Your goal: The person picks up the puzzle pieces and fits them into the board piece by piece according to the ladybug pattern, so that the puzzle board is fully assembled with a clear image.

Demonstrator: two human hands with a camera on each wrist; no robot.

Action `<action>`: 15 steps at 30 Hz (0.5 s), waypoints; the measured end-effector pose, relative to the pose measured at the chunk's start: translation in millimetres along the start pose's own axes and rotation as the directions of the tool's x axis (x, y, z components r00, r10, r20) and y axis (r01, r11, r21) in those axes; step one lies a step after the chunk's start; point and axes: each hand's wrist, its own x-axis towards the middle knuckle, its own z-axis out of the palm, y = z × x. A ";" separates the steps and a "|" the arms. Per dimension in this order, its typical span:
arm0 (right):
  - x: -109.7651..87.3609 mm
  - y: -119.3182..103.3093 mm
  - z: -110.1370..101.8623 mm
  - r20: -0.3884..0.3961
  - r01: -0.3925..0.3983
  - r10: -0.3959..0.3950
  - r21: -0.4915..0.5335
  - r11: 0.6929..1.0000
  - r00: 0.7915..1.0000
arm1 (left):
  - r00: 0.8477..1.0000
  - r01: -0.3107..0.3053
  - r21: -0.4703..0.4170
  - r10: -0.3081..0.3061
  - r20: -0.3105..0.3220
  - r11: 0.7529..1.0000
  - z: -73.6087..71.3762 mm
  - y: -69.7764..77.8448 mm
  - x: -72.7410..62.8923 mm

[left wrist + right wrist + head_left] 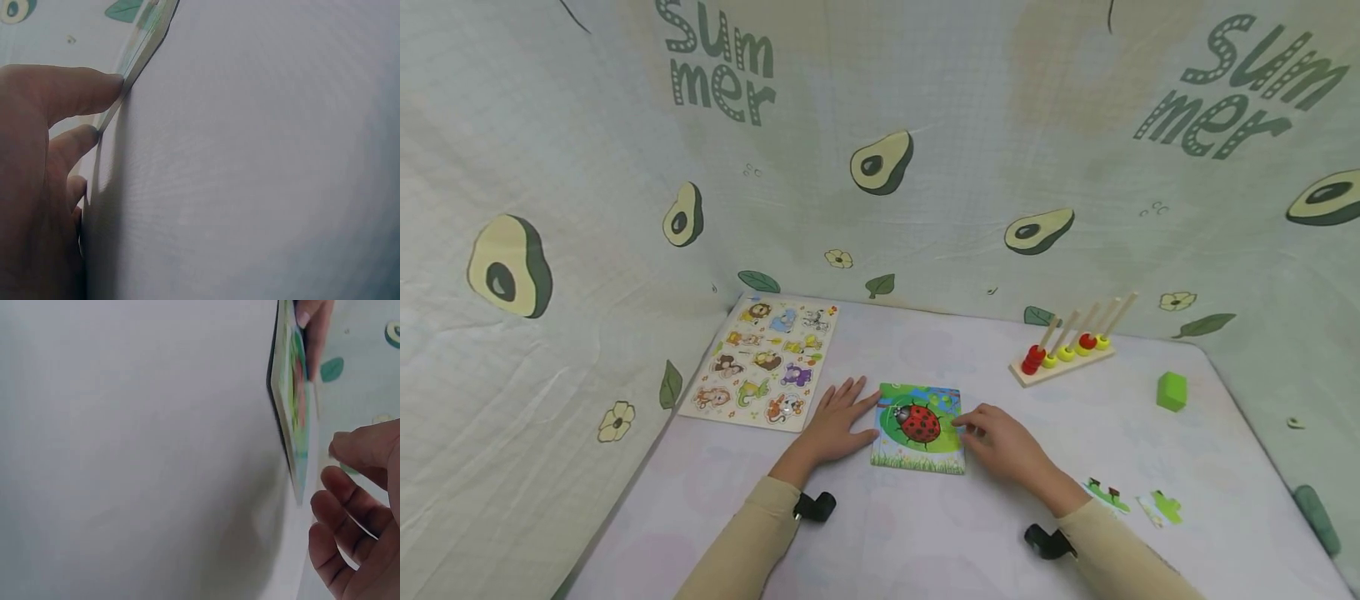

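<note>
A square ladybug puzzle point(919, 423) lies flat on the table, its red beetle on a green leaf. On its left side my left hand point(838, 423) rests with fingers spread, thumb and index fingertip right at the edge; the left wrist view shows the thumb point(100, 94) against the board's side. My right hand point(1000, 442) hovers at the right edge, index fingertip over the picture's border. In the right wrist view, the fingers of the right hand point(356, 506) are loosely bent, with nothing between them, a little apart from the board point(294, 406).
An animal peg board point(767, 362) lies at back left. A bead counting stand point(1067, 354) with upright rods stands at back right, near a green block point(1172, 392). Loose puzzle pieces point(1167, 506) lie beside the right forearm. A printed cloth point(955, 208) hangs behind.
</note>
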 end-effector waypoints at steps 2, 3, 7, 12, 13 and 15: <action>-5.2 7.5 -6.2 -0.009 -0.016 0.015 -0.007 1.000 1.000 | 1.000 0.001 0.009 -0.001 0.001 1.000 0.8 -1.0 0.5; -8.0 11.3 -9.7 -0.014 -0.024 0.024 -0.010 1.000 1.000 | 1.000 0.001 0.012 -0.002 0.002 1.000 1.3 -1.5 0.8; -19.1 25.2 -24.4 -0.007 -0.078 0.078 -0.025 0.997 0.997 | 1.000 0.004 0.022 -0.004 0.003 1.000 2.3 -2.1 0.8; -33.1 42.2 -42.9 0.048 -0.159 0.162 -0.045 0.986 0.986 | 1.000 0.001 0.017 -0.001 -0.003 1.000 0.8 0.1 -1.0; -36.2 45.9 -46.3 0.058 -0.166 0.168 -0.047 0.985 0.984 | 1.000 0.002 0.016 -0.003 0.002 1.000 0.4 0.5 -1.2; -42.4 52.1 -53.3 0.077 -0.176 0.180 -0.049 0.983 0.981 | 1.000 -0.001 0.009 0.001 0.000 1.000 0.0 0.8 -1.1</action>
